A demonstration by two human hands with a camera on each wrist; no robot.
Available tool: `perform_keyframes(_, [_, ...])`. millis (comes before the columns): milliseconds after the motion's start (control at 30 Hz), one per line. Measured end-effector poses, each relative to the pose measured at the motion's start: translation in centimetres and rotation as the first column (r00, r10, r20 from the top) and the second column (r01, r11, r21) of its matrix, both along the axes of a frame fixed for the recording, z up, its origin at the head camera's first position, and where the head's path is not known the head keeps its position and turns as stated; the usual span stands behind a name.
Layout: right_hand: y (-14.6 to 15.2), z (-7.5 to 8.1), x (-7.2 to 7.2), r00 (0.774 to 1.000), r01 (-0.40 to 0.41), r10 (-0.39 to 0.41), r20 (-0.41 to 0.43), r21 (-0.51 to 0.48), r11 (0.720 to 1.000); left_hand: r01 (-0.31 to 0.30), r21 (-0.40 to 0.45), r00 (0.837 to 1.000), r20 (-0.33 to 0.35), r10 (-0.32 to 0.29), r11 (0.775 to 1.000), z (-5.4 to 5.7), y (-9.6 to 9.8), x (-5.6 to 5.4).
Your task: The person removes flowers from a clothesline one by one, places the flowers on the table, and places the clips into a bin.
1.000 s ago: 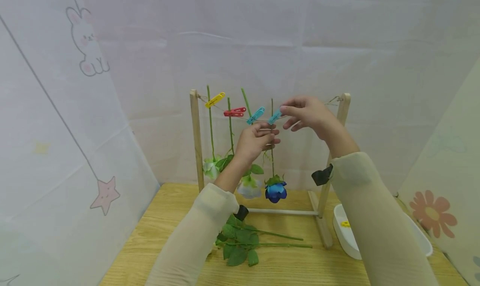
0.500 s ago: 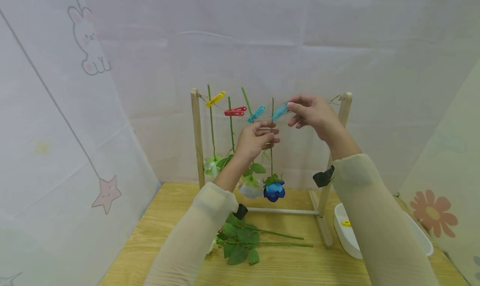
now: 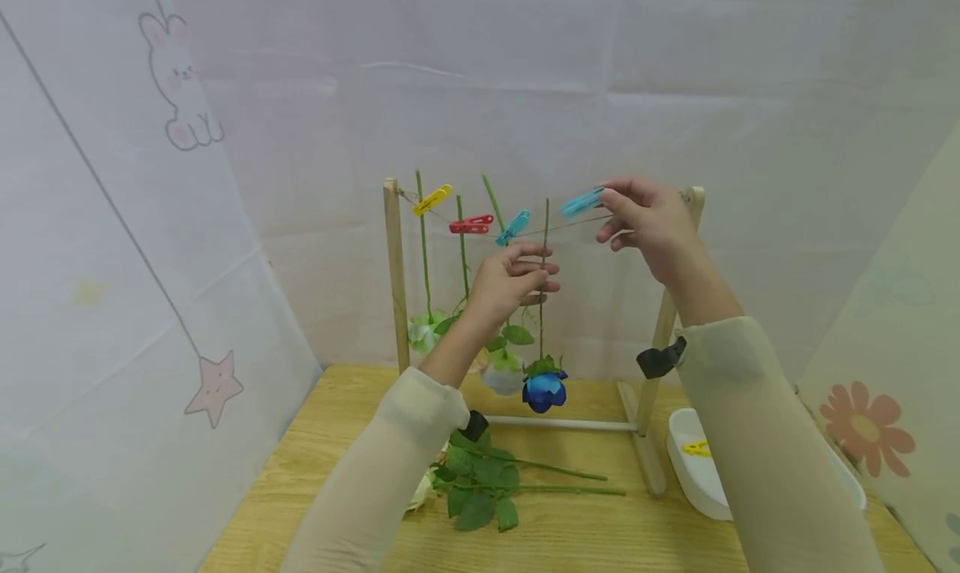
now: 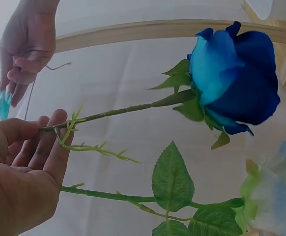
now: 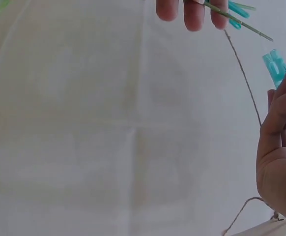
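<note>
Left hand (image 3: 510, 279): grip pinching stem (image 3: 542, 331). Blue rose (image 3: 544, 392): below it, bloom down, apparently unclipped; a loosened hold could drop it. Blue clothespin (image 3: 582, 203): apart from stem; a weak pinch could lose it. Right hand (image 3: 654, 224): grip pinching clothespin.

Taking the left hand (image 3: 517, 274) as the clock's hub on my head feed, I have the right hand (image 3: 651, 229) at two o'clock, a clothespin (image 3: 582, 202) between its fingers, just above the line (image 3: 562, 226). That line runs between the posts of the rack (image 3: 397, 281). Three other clothespins (image 3: 471, 224) sit along it, two near ten, one at twelve; flowers (image 3: 423, 335) hang head-down beneath. The rose (image 3: 544, 389) in the left hand points its head toward half past five. Loose stems (image 3: 570, 490) lie on the table (image 3: 600, 540) at six, before the rack; right of it, at half past four, stands a tub (image 3: 693, 490) with a clothespin inside.
</note>
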State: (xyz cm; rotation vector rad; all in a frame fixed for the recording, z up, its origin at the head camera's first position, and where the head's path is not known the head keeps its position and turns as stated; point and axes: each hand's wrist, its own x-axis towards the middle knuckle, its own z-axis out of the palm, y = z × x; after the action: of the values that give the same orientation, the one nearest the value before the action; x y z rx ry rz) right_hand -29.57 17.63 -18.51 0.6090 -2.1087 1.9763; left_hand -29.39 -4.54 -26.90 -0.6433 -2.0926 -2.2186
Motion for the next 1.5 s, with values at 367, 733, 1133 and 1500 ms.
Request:
perform_keyframes(367, [1.8,-1.4,1.9,0.997,-0.071,0.071,-0.032,-0.018,0.997,0.074,-0.001,0.996,-0.049,-0.074,0.997,-0.4,-1.0,1.3])
perform_keyframes(733, [4.1,-5.1,3.9,0.981,-0.189,0.187,-0.051,-0.032,0.981,0.121,0.013,0.992,-0.032,-0.120,0.993,-1.2,-2.4,3.6])
perform_keyframes(1133, [6.4,-10.2,4.8,0.975,-0.216,0.217,-0.036,0.024,0.976,0.118,0.104,0.993,0.006,-0.119,0.988,-3.7,-4.1,4.8])
perform_keyframes(1500, [8.5,-14.2,5.4,0.973,-0.229,0.229,-0.001,-0.018,0.973,0.057,0.236,0.997,0.045,-0.070,0.970,-5.7,-5.4,5.6])
